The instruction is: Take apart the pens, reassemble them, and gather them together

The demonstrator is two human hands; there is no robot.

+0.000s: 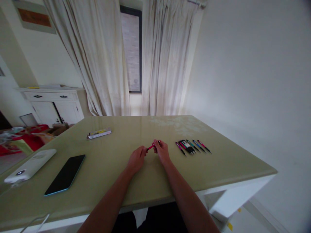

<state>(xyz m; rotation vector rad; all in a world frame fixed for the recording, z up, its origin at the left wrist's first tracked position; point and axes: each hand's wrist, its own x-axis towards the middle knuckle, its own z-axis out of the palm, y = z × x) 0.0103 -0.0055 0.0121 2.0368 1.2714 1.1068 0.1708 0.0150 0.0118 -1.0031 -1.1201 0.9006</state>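
Note:
A pink and black pen [151, 147] is held between my two hands, just above the middle of the table. My left hand [137, 158] is closed on its lower left end, and my right hand [161, 150] pinches the upper right end. Fingers hide both ends of the pen. To the right of my right hand, several pens [189, 147] in pink, black, white, teal and blue lie on the table. Some are bunched side by side; a purple one [180, 149] and another pink one [204, 146] lie at the outer sides.
On the greenish table [116, 181], a long open box [99, 134] with something yellow lies at the far left. Nearer are a dark tablet or phone [65, 174] and a white device [30, 165] with a cable. A wall [255, 97] flanks the right side.

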